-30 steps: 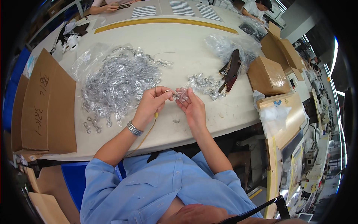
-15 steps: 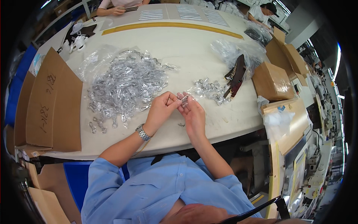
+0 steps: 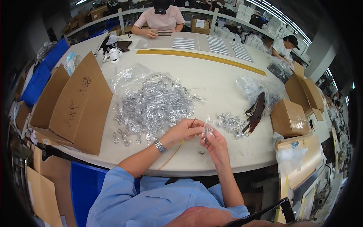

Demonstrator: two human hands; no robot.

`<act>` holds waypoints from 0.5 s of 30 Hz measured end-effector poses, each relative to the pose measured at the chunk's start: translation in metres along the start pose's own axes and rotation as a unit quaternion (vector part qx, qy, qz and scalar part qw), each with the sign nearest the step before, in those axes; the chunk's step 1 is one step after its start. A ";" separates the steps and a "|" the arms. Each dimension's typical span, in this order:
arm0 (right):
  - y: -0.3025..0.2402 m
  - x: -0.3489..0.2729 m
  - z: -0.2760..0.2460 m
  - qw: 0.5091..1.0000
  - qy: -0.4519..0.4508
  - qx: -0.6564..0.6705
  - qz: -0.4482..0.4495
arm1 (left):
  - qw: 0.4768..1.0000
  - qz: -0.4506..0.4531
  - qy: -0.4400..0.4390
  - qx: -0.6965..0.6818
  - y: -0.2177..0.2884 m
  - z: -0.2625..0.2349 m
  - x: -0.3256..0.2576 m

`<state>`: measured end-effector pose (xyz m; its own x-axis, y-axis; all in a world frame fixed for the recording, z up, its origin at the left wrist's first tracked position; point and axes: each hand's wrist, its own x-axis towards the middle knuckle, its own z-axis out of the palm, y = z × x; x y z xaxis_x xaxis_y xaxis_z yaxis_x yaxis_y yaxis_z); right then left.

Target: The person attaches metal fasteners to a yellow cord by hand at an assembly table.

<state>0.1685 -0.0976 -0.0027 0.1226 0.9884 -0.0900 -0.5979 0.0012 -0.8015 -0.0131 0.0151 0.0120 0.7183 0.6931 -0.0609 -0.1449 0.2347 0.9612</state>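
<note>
My right hand [image 3: 217,145] pinches a clear packet [image 3: 207,131] between thumb and fingers, at the fingertips. Just left of it, my left hand [image 3: 183,130] is closed around a slim dark tool [image 3: 194,122]. Beyond my left hand lies a large packet pile [image 3: 155,106]; a smaller cluster [image 3: 231,124] sits beyond my right.

L forearm [image 3: 141,162]: bare, in from 7 o'clock, slanting up twd 2
L wrist [image 3: 167,141]: approx straight
L hand [image 3: 184,130]: back up, thumb + index pinched, tips twd 3
R forearm [image 3: 231,185]: bare, in from 5 o'clock, steeper, aimed betw 11 & 12
R wrist [image 3: 223,162]: approx straight
R hand [image 3: 216,145]: at 4 o'clock of L hand, fingers curled, thumb bent in, tips twd 11
Fingertips, L vs R: v. close, contact unclear
</note>
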 end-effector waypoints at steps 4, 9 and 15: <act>-0.004 -0.001 -0.014 0.991 -0.090 -0.058 0.083 | 0.993 -0.052 -0.102 -0.005 -0.002 0.000 0.003; -0.018 -0.010 -0.002 0.973 -0.114 -0.175 0.097 | 0.990 0.010 -0.097 0.105 -0.024 0.000 0.007; -0.039 -0.017 0.006 0.833 -0.078 -0.548 -0.019 | 0.971 0.099 -0.031 0.216 -0.020 0.019 -0.004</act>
<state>0.1845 -0.1135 0.0336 -0.0297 0.9986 -0.0426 0.4968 -0.0223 -0.8676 0.0003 -0.0055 -0.0017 0.7471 0.6496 0.1407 0.0049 -0.2171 0.9761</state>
